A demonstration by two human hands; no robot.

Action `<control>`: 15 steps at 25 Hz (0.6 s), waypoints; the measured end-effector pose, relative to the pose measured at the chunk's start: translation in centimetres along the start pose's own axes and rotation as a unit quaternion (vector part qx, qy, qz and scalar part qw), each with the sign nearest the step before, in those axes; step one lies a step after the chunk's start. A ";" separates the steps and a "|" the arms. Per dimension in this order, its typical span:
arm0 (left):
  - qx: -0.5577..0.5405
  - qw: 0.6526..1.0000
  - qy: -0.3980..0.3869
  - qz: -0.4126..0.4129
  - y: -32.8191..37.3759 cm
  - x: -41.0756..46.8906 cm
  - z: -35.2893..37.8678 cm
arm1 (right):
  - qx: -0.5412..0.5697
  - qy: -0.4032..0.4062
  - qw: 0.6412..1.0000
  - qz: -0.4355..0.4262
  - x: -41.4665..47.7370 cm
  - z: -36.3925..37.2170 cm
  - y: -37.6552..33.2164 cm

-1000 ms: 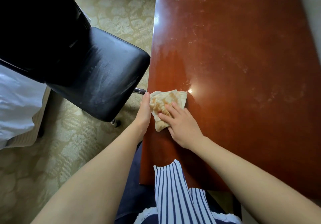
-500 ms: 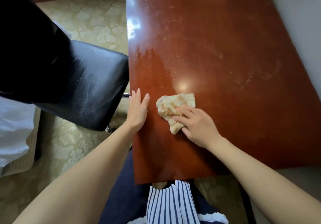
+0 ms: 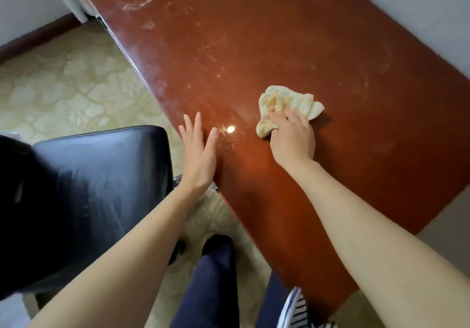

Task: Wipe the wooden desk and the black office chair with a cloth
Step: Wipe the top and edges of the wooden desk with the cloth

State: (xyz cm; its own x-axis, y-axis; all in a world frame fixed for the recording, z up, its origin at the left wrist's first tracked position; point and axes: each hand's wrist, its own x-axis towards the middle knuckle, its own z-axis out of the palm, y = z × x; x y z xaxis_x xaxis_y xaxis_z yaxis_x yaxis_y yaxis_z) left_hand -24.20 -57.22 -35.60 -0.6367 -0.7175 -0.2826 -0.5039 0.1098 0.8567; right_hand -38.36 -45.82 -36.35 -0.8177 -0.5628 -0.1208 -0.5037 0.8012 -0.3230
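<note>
Far end of desk [image 3: 254, 48] cut off by top and right edges, chair [image 3: 89, 187] back lost past left edge, its base mostly hidden beneath it, near part of cloth [image 3: 287, 101] covered by right hand [image 3: 292, 139], palm of left hand [image 3: 198, 159] unseen, striped garment [image 3: 297, 310] cropped at bottom edge.

Soft, fairly bright indoor light, nothing blown out. One small glare spot [image 3: 230, 129] is bounced off the glossy bench [image 3: 279, 48], and smears further back are picked out by the sheen. A faint shadow is thrown under the cloth [image 3: 287, 101] edge. The chair [image 3: 101, 175] is crushed to near-black. Edges are skewed by the wide lens; slight softness is seen overall.
</note>
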 end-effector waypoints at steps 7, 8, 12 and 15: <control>-0.056 0.993 -0.106 -0.012 -1.1 -0.1 -4.7 | -0.036 -0.026 0.998 -0.040 -6.0 3.3 -8.9; -0.060 0.991 -0.119 -0.014 -1.2 -0.2 -4.8 | -0.044 -0.035 0.997 -0.050 -7.1 3.7 -9.5; -0.010 0.988 -0.156 -0.015 -1.1 -1.1 -4.3 | -0.017 -0.032 0.995 -0.091 -10.9 4.4 -9.4; 0.034 0.987 -0.157 -0.003 -0.8 -2.1 -2.9 | -0.017 -0.025 0.992 -0.124 -14.2 4.7 -7.6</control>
State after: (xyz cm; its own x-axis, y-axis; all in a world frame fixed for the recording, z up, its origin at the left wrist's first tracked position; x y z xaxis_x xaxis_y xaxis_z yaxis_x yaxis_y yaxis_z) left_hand -20.79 -57.85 -34.40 -0.7774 -0.4714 -0.4164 -0.5395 0.1595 0.8267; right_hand -21.63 -44.92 -36.60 -0.6534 -0.7519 -0.0874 -0.6972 0.6428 -0.3173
